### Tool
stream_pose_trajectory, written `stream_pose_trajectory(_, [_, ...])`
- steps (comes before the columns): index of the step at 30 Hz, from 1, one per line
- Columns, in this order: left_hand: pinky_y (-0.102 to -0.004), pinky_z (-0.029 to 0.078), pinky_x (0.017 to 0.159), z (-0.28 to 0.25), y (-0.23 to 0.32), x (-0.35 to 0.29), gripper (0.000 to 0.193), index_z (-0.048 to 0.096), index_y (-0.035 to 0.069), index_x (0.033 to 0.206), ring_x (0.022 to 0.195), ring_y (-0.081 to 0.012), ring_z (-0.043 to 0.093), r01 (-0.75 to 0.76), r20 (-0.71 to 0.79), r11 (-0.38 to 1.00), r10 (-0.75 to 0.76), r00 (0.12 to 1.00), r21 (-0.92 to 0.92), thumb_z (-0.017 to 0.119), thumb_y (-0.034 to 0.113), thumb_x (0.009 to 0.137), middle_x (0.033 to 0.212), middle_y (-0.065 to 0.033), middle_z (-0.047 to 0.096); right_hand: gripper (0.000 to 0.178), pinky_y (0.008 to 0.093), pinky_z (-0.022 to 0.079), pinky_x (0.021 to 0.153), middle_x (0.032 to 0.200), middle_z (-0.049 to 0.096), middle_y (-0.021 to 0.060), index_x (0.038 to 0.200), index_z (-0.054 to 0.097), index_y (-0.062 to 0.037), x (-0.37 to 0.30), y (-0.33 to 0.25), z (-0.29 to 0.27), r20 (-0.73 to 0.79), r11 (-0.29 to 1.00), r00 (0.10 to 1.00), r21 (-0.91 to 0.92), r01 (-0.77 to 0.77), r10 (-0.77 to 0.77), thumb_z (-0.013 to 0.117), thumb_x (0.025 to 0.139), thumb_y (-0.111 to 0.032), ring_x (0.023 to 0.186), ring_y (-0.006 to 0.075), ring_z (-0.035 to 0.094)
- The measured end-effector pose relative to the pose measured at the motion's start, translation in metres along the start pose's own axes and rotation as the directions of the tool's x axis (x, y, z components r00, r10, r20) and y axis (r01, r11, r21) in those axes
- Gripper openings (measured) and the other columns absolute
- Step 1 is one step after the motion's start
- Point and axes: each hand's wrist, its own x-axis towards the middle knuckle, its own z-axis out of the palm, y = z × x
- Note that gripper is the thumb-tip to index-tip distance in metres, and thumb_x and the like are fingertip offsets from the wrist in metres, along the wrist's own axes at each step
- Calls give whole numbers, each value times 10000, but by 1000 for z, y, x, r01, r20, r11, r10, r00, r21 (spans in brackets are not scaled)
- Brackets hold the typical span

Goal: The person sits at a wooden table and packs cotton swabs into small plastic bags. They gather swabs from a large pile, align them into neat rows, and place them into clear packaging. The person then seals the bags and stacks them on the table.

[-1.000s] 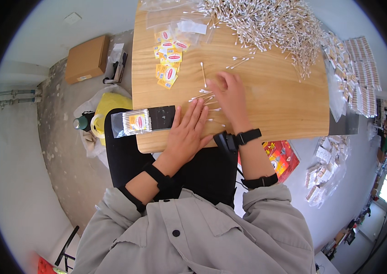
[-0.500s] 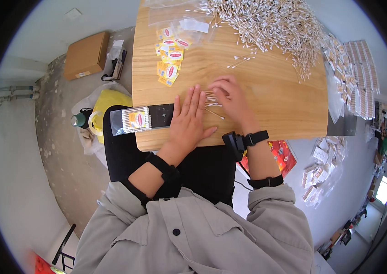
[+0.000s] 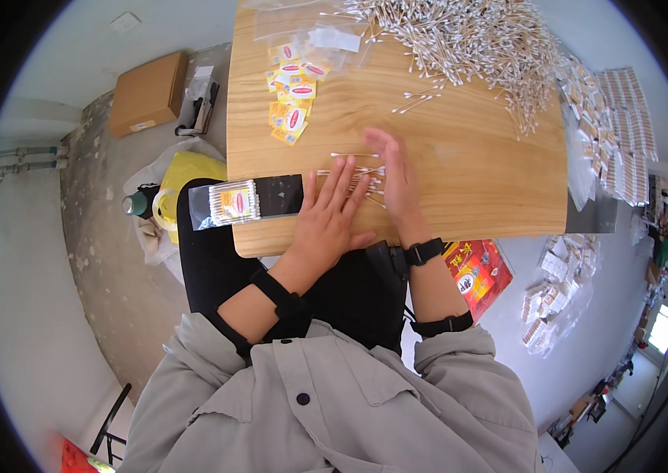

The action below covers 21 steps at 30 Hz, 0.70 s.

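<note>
My left hand (image 3: 327, 211) lies flat with fingers spread over a small bunch of cotton swabs (image 3: 375, 171) near the table's front edge. The swabs' right-hand tips stick out beyond its fingers. On edge beside those tips stands my right hand (image 3: 398, 181), fingers stretched out and nothing visibly held. To the left, a clear bag (image 3: 200, 206) holds a row of cotton swabs with a yellow and white label card (image 3: 234, 203). It rests at the end of a black strip (image 3: 281, 195) that overhangs the table's left edge.
A large heap of loose cotton swabs (image 3: 460, 39) covers the far right of the wooden table (image 3: 483, 181). Several yellow label cards (image 3: 293, 118) and clear plastic bags (image 3: 271, 27) lie at the far left. Packed swab bundles (image 3: 625, 126) stand past the right edge.
My right hand has gone from curled fingers to a straightened, upright palm, a little lower. My left fingers have spread and shifted slightly right over the swabs.
</note>
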Motion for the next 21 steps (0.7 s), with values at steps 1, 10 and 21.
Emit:
stream_pose_trajectory(1, [-556,135,1169,0,0,-2,958,348,100,1493,1477,-293,197,-17,3,1000,17,1000,7,698,566,732,1583,-158,235,444,352,387,1030,1176,568,135,1228,564,8,-2,0,1,14,999,1000,52,-14,13,322,1057,-323,1152,241,543])
stream_pose_trajectory(10, [-553,141,1167,-16,-3,-23,940,355,100,1488,1479,-307,191,-105,125,994,103,987,8,699,551,738,1581,-171,228,255,350,446,963,1164,522,117,1095,643,-36,-22,-2,-29,93,845,976,-489,217,-196,682,843,-45,1061,255,567])
stream_pose_trajectory(21, [-555,125,1174,-14,-2,-14,1213,241,-10,1501,1487,-310,160,39,126,999,-36,991,-20,817,535,583,1581,-188,205,134,355,481,893,1113,505,122,894,669,-53,-21,-5,-31,140,820,973,-524,229,-183,728,775,-33,1025,270,560])
